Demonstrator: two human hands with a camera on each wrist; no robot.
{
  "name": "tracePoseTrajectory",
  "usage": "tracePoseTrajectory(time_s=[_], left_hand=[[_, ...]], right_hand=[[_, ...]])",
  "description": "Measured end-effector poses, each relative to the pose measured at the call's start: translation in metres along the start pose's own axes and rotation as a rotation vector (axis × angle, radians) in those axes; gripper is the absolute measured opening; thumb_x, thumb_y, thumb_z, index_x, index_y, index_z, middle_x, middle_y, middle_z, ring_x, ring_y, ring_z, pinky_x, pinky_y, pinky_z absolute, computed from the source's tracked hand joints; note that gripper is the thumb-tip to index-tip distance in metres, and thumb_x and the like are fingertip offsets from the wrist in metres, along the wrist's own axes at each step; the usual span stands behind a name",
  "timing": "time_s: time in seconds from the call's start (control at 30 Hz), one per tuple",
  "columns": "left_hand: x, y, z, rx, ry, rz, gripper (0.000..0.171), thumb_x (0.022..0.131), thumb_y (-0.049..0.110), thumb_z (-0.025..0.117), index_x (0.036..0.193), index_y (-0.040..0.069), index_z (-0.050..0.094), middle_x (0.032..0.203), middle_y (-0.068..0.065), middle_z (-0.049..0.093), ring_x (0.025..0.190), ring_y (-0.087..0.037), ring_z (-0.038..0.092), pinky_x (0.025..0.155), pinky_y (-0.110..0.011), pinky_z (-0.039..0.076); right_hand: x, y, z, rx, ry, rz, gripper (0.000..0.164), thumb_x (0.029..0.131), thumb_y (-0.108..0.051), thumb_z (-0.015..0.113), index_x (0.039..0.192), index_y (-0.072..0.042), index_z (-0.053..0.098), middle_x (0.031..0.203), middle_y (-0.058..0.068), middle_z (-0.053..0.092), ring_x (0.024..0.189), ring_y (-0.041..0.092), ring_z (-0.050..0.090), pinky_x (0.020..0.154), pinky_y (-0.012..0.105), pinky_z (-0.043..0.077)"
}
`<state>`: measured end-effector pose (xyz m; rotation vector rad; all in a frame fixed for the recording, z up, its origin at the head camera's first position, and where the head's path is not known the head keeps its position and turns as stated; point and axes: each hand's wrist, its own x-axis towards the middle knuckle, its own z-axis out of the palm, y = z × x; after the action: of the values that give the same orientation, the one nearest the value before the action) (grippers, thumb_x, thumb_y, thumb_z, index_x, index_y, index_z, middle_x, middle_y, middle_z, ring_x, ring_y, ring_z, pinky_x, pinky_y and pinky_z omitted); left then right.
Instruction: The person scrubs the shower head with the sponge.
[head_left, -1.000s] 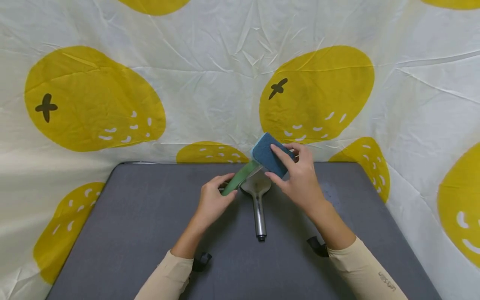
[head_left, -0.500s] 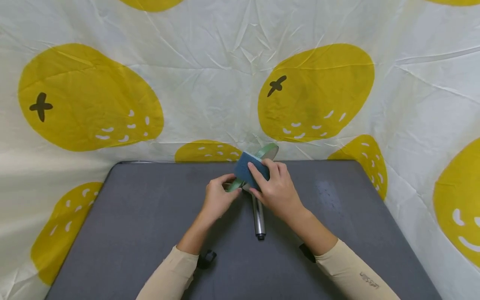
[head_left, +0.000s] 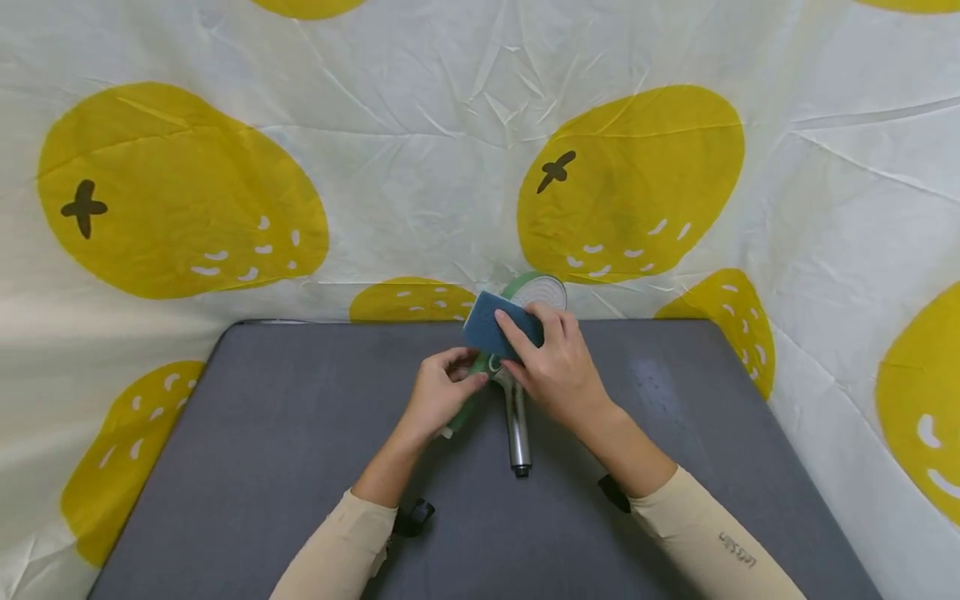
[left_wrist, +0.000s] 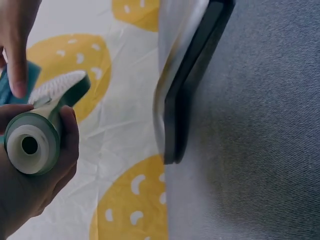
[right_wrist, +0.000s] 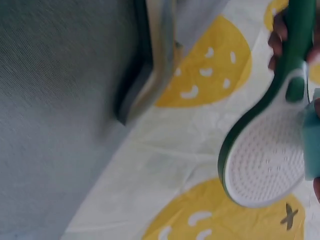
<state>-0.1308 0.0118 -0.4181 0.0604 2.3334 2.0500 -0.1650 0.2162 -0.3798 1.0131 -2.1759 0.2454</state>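
Observation:
Fingers of my left hand (head_left: 438,392) grip the handle of a green shower head (head_left: 542,292), its tail end sticking out below the hand. Its round white nozzle face (right_wrist: 265,155) is turned up and to the right in the right wrist view. In my right hand (head_left: 558,362) a blue sponge (head_left: 491,325) is held, thumb and fingers spread over its dark scouring side. The sponge's lighter side (right_wrist: 312,145) lies against the edge of the nozzle face. The hollow handle end (left_wrist: 30,145) points at the left wrist camera.
A silver shower head (head_left: 517,433) lies on the dark grey table (head_left: 262,467), handle toward me, its head partly hidden behind the hands. Behind the table hangs a white cloth (head_left: 420,192) with yellow fruit prints. A faint wet-looking patch (head_left: 656,387) marks the table's right side.
My right hand has moved left and down with the sponge along the shower head. The left hand has turned the shower head, so its white face now shows in the head view.

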Motion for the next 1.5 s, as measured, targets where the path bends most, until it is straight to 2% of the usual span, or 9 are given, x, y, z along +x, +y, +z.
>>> tracePoseTrajectory(time_s=[0.1,0.27,0.4,0.53,0.67,0.9,1.07,1.3,1.5], left_hand=[[0.0,0.0,0.0,0.009,-0.03,0.017,0.038,0.093,-0.002,0.071,0.13,-0.008,0.064,0.115,-0.024,0.071,0.097,-0.029,0.073,0.075,-0.029,0.063],[0.001,-0.002,0.001,0.0,-0.035,0.031,0.034,0.091,-0.005,0.069,0.125,-0.007,0.068,0.108,-0.023,0.072,0.083,-0.021,0.072,0.067,-0.024,0.06],[0.0,-0.004,0.0,-0.022,-0.051,0.03,0.039,0.09,-0.006,0.068,0.129,-0.007,0.066,0.11,-0.025,0.071,0.085,-0.033,0.073,0.065,-0.025,0.061],[-0.001,-0.006,-0.001,-0.059,-0.078,0.024,0.041,0.091,-0.007,0.066,0.132,-0.007,0.064,0.112,-0.027,0.069,0.088,-0.046,0.071,0.063,-0.028,0.062],[-0.002,-0.007,-0.001,-0.093,-0.087,0.022,0.042,0.093,-0.005,0.065,0.135,-0.008,0.061,0.114,-0.03,0.067,0.084,-0.041,0.072,0.063,-0.032,0.063],[-0.004,-0.006,-0.001,-0.164,-0.028,0.052,0.043,0.095,-0.007,0.059,0.138,-0.011,0.056,0.11,-0.031,0.062,0.081,-0.046,0.071,0.067,-0.048,0.065],[-0.006,-0.006,-0.002,-0.214,0.006,0.071,0.042,0.097,-0.009,0.054,0.139,-0.013,0.052,0.113,-0.032,0.061,0.081,-0.045,0.07,0.066,-0.043,0.065],[-0.007,-0.01,-0.005,-0.299,0.06,0.052,0.043,0.1,-0.005,0.049,0.142,-0.011,0.047,0.119,-0.032,0.059,0.072,-0.02,0.068,0.06,-0.034,0.063],[-0.005,-0.009,-0.009,-0.336,0.107,0.045,0.032,0.107,0.007,0.052,0.136,-0.006,0.048,0.109,-0.032,0.059,0.063,-0.015,0.065,0.055,-0.028,0.06]], right_hand=[[0.006,0.013,-0.005,0.032,0.011,0.059,0.073,0.084,-0.03,0.089,0.147,-0.009,0.057,0.133,0.034,0.049,0.107,0.049,0.051,0.089,0.058,0.05],[0.015,0.035,-0.012,0.103,0.025,0.146,0.073,0.084,-0.024,0.088,0.147,-0.008,0.055,0.134,0.037,0.047,0.111,0.054,0.049,0.093,0.062,0.048],[0.017,0.046,-0.015,0.155,0.028,0.17,0.076,0.082,-0.021,0.09,0.147,-0.006,0.055,0.135,0.037,0.047,0.118,0.054,0.047,0.099,0.064,0.043],[0.014,0.049,-0.015,0.181,0.019,0.168,0.077,0.081,-0.021,0.091,0.146,-0.005,0.055,0.135,0.036,0.047,0.119,0.052,0.047,0.099,0.064,0.043],[0.008,0.044,-0.01,0.185,0.018,0.145,0.076,0.08,-0.022,0.091,0.146,-0.006,0.055,0.132,0.036,0.048,0.117,0.052,0.048,0.096,0.064,0.043],[-0.01,0.019,0.0,0.175,-0.018,0.082,0.073,0.08,-0.025,0.091,0.144,-0.009,0.059,0.13,0.034,0.052,0.113,0.05,0.051,0.093,0.062,0.047],[-0.022,0.001,0.003,0.185,-0.047,0.059,0.075,0.079,-0.027,0.092,0.144,-0.011,0.059,0.129,0.032,0.054,0.109,0.048,0.054,0.092,0.06,0.049],[-0.035,-0.011,0.004,0.172,-0.106,0.026,0.077,0.078,-0.03,0.093,0.144,-0.013,0.059,0.13,0.028,0.054,0.106,0.044,0.054,0.088,0.055,0.054],[-0.043,-0.009,-0.001,0.197,-0.104,0.004,0.08,0.075,-0.028,0.095,0.144,-0.013,0.059,0.131,0.028,0.054,0.107,0.045,0.054,0.089,0.056,0.053]])
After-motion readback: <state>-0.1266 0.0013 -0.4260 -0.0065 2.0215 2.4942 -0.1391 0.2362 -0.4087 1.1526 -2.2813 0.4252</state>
